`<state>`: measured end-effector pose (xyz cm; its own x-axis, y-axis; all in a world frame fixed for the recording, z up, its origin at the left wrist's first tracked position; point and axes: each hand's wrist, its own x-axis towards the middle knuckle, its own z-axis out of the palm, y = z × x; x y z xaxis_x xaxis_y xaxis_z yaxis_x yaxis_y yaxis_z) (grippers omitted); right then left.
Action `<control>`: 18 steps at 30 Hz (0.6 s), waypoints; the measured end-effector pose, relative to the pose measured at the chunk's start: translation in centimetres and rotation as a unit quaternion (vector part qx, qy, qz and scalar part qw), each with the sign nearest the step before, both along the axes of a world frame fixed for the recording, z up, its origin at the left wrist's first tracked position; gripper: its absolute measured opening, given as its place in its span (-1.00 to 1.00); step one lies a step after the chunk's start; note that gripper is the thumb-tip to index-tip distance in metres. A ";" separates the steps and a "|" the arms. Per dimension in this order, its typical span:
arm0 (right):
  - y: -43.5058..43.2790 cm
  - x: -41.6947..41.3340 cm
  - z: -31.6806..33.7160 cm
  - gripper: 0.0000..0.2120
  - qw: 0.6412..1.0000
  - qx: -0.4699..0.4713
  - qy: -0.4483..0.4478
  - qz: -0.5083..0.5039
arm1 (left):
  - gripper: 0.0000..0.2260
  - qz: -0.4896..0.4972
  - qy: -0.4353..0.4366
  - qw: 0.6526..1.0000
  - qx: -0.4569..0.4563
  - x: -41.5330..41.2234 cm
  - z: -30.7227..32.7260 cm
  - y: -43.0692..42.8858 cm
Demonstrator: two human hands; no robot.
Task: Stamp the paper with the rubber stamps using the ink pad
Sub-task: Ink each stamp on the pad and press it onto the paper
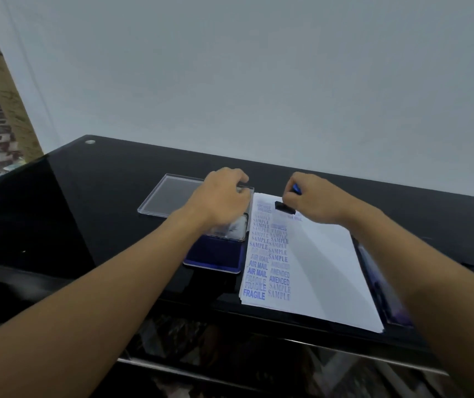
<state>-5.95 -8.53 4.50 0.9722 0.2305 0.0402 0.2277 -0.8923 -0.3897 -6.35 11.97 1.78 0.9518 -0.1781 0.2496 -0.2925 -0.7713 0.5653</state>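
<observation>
A white paper stack [322,262] lies on the black table, its left side covered in blue prints reading SAMPLE, AIR MAIL, AMENDED and FRAGILE. My right hand [316,201] grips a rubber stamp [284,207] with a blue handle. The stamp's black base sits on the top of the paper. The open blue ink pad [215,255] lies just left of the paper, with its shiny lid [231,228] folded back. My left hand [224,196] reaches over that lid, fingers curled at the near corner of a clear plastic case [169,196].
The black glass table [86,214] ends at a front edge just below the paper. A dark tray holding blue items [379,285] lies along the paper's right side, partly hidden by my right forearm. A grey wall stands behind the table.
</observation>
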 end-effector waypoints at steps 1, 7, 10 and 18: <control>-0.7 0.4 0.0 -0.92 1.000 -0.003 0.000 -0.006 | -0.65 -0.009 0.006 1.000 0.004 0.6 0.0 -0.7; -3.1 2.6 -0.8 -0.87 0.998 -0.024 0.034 -0.051 | -0.63 -0.045 0.044 0.997 0.035 3.5 -0.9 -3.8; -3.5 3.5 -1.6 -0.82 0.996 -0.032 0.054 -0.064 | -0.62 -0.058 0.056 0.994 0.071 4.8 -1.6 -4.9; -3.7 5.2 -3.2 -0.84 0.993 -0.066 0.079 -0.052 | -0.63 -0.072 0.082 0.985 0.134 7.0 -3.1 -6.4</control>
<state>-0.72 -12.22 1.28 0.9829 0.1224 -0.1378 0.0779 -0.9535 -0.2911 0.68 5.58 -1.36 0.9351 -0.3537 0.0200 -0.3323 -0.8562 0.3955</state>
